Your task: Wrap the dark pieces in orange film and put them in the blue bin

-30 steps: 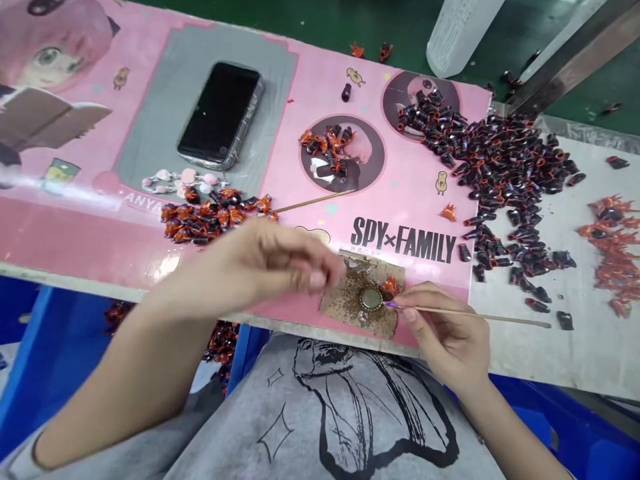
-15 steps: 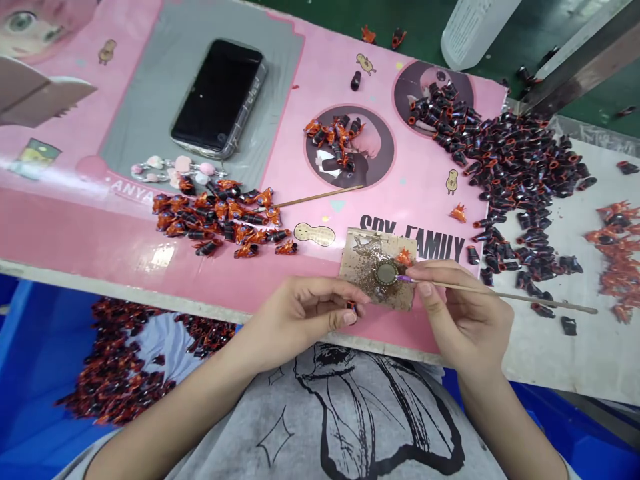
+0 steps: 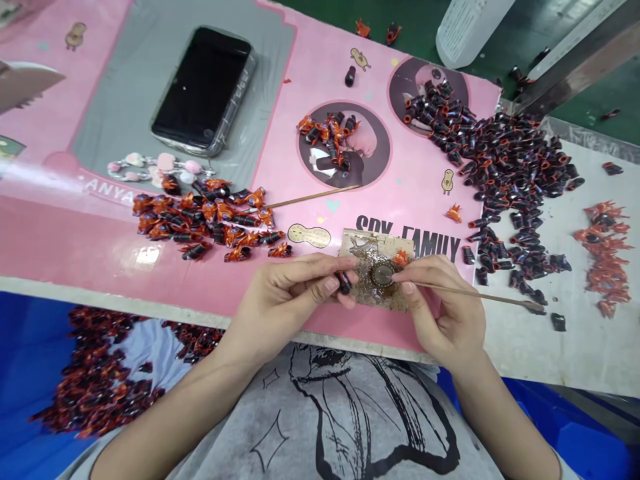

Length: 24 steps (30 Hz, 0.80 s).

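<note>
Between the fingertips of my left hand (image 3: pixel 295 293) is a small black plastic part (image 3: pixel 343 282) with an orange edge. My right hand (image 3: pixel 443 303) pinches a thin wooden stick (image 3: pixel 480 294); its tip is at a small round dish of liquid (image 3: pixel 383 274). The dish sits on a stained cardboard piece (image 3: pixel 400 301), wet and speckled around it. A spiky orange part (image 3: pixel 401 257) lies on the cardboard's right edge, just above my right fingertips.
A pile of black parts (image 3: pixel 520 160) spreads at the right, with orange pieces (image 3: pixel 605 260) beyond. Joined orange-black parts (image 3: pixel 200 217) lie left, near a second stick (image 3: pixel 305 197), a bead bracelet (image 3: pixel 165 167) and a phone (image 3: pixel 203 90). A blue bin (image 3: pixel 35 360) below holds more parts.
My left hand has turned the black part and lifted it slightly towards the cardboard. The stick's tip has moved a little left over the dish. The whole view has shifted slightly.
</note>
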Motion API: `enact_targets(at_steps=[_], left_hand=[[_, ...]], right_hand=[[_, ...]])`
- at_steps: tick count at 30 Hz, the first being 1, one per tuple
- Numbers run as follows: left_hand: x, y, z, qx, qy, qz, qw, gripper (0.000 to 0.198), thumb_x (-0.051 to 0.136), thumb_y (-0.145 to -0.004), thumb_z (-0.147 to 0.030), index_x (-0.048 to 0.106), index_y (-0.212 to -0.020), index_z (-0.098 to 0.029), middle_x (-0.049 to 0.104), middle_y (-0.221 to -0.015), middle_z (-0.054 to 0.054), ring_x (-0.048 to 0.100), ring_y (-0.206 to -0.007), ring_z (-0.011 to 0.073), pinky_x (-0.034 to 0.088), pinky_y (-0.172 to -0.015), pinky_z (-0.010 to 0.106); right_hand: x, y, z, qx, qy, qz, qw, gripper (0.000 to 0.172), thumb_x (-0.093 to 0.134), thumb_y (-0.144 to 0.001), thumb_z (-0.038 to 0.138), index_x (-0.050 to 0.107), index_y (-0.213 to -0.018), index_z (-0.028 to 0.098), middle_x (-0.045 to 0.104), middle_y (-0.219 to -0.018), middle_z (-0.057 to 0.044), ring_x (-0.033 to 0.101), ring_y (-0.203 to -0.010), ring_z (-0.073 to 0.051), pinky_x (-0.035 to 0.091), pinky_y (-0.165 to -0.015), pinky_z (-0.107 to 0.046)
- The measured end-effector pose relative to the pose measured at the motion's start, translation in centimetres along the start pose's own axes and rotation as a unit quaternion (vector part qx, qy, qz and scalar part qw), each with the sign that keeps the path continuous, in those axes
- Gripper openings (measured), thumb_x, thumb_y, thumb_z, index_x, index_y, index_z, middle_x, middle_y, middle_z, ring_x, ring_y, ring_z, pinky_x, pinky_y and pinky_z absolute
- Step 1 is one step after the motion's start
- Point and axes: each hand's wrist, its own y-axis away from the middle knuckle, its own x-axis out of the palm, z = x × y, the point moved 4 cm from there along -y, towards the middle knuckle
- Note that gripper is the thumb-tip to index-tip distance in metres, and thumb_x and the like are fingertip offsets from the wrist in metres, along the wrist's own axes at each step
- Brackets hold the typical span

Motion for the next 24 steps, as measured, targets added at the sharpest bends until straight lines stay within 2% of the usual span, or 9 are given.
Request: enact_targets(at_steps=[6, 10, 16, 20, 24], left_hand=[[0.4, -0.3, -0.2, 0.032, 0.005, -0.008, 0.999, 0.019, 0.083, -0.078, -0.020, 0.084, -0.089, -0.035, 0.080, -0.084, 0.000, 0.074, -0.077, 0.0147, 0.064, -0.073, 0.025], [0.6, -0.6, -0.3, 0.029, 0.001, -0.018, 0.999, 0.017, 0.084, -0.076, -0.020, 0.084, -0.088, -0.032, 0.080, -0.083, 0.002, 0.074, -0.079, 0.0158, 0.064, -0.075, 0.027], [1.1, -0.8, -0.2, 0.007, 0.004, -0.057, 0.998, 0.016, 0.089, -0.068, -0.024, 0.084, -0.082, -0.029, 0.081, -0.080, 0.003, 0.075, -0.077, 0.0190, 0.065, -0.073, 0.032], [1.5, -0.8, 0.0, -0.003, 0.015, -0.063, 0.998, 0.016, 0.090, -0.068, -0.024, 0.084, -0.081, -0.029, 0.081, -0.081, 0.002, 0.076, -0.075, 0.0181, 0.065, -0.072, 0.030], [1.9, -0.7, -0.1, 0.000, 0.019, -0.063, 0.998, 0.017, 0.090, -0.068, -0.022, 0.084, -0.081, -0.030, 0.081, -0.081, 0.001, 0.075, -0.074, 0.0166, 0.064, -0.071, 0.028]], right_hand=[[0.0, 0.0, -0.1, 0.008, 0.012, -0.009, 1.000, 0.015, 0.058, -0.091, 0.013, 0.070, -0.091, 0.022, 0.072, -0.079, -0.004, 0.066, -0.077, -0.019, 0.054, -0.070, -0.036], [-0.2, 0.2, 0.0, 0.043, -0.009, -0.033, 0.999, 0.014, 0.061, -0.091, 0.014, 0.072, -0.089, 0.022, 0.075, -0.079, -0.003, 0.069, -0.076, -0.019, 0.056, -0.070, -0.036], [-0.8, 0.6, 0.2, 0.131, -0.101, -0.122, 0.979, 0.011, 0.068, -0.092, 0.019, 0.076, -0.090, 0.026, 0.078, -0.086, -0.001, 0.073, -0.080, -0.018, 0.061, -0.075, -0.036], [-0.8, 0.3, 1.0, 0.116, -0.132, -0.155, 0.972, 0.014, 0.067, -0.094, 0.017, 0.077, -0.093, 0.027, 0.077, -0.086, -0.001, 0.071, -0.078, -0.017, 0.060, -0.072, -0.033], [-0.7, 0.0, 1.8, 0.084, -0.124, -0.165, 0.975, 0.010, 0.067, -0.095, 0.023, 0.076, -0.093, 0.026, 0.077, -0.084, -0.003, 0.071, -0.079, -0.020, 0.061, -0.074, -0.039]])
